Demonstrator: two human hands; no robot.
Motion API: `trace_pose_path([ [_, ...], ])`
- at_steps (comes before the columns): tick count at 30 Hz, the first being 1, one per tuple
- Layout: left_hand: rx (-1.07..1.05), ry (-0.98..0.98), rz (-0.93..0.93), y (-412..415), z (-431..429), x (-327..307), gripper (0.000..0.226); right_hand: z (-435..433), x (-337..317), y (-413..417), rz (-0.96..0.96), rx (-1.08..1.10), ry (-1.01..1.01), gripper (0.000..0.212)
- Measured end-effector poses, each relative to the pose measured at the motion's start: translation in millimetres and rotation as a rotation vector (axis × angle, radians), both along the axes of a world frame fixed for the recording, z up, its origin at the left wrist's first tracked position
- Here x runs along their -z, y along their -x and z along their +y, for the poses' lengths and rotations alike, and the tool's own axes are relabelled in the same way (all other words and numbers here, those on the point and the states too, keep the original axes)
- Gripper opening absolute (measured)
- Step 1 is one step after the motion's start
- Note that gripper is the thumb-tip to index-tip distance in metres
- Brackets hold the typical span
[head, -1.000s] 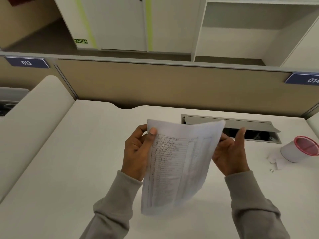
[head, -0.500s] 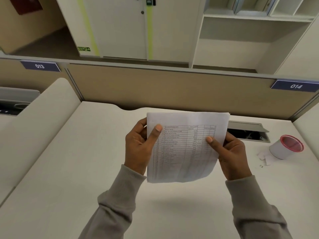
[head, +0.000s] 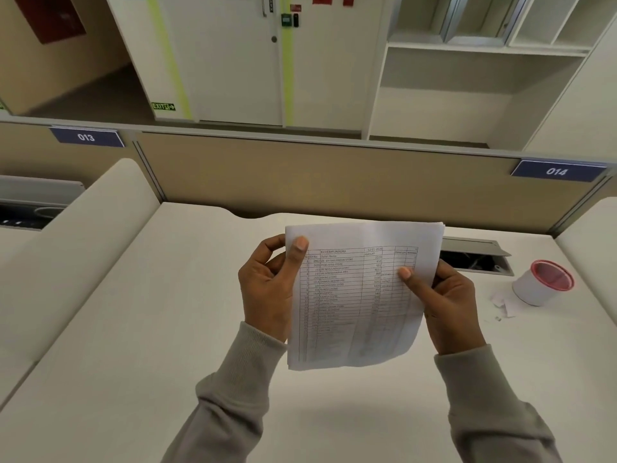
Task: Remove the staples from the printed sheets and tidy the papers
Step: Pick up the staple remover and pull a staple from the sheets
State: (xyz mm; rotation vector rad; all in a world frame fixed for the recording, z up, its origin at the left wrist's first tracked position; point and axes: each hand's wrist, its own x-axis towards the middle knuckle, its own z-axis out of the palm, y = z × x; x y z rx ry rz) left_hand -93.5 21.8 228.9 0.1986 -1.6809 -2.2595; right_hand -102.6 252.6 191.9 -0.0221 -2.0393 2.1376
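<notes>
pinching printed sheets (head: 357, 295) at both sides, left hand (head: 267, 289), right hand (head: 447, 305), thumbs in front

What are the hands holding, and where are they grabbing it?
A stack of white printed paper sheets, held over the white desk. The left hand pinches its upper left edge; the right hand pinches its right edge.

The sheets (head: 360, 295) are white, ruled with a fine black grid of printed rows. Both sleeves (head: 233, 396) are pale grey. The desk (head: 133, 329) is off-white and the far partition (head: 317, 175) tan, carrying navy plates (head: 86, 137) with white numerals. On the right, a white tub (head: 531, 292) has a red rim. The far white door (head: 233, 61) has lime-green stripes.
</notes>
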Motion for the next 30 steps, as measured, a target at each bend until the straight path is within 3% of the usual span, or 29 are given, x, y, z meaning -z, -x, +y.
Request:
trace_pose_path([
  [5,-0.002,0.027,0.025,-8,2,4,0.018,-5,0,-2,-0.003,0.121,-0.148,0.04],
  [9,-0.037,0.046,0.049,-12,6,2,0.012,-21,-1,-13,0.109,0.45,-0.473,0.062],
  [11,-0.052,0.066,0.059,-13,10,2,0.009,-35,-6,-24,0.309,0.495,-0.579,0.05],
  [13,-0.07,0.088,0.067,-17,16,3,0.01,-57,-15,-39,0.461,0.372,-0.602,0.032],
  [17,-0.107,0.106,0.095,-23,35,6,0.018,-102,-21,-59,0.446,0.213,-0.548,0.045],
  [22,-0.074,0.153,0.207,-31,52,8,0.018,-110,-26,-60,0.285,0.192,-0.291,0.053],
  [26,0.031,0.159,0.267,-40,59,17,0.025,-103,-30,-61,0.261,0.162,-0.077,0.04],
  [30,0.089,0.124,0.261,-46,68,24,0.033,-93,-27,-55,0.234,0.228,-0.021,0.036],
])
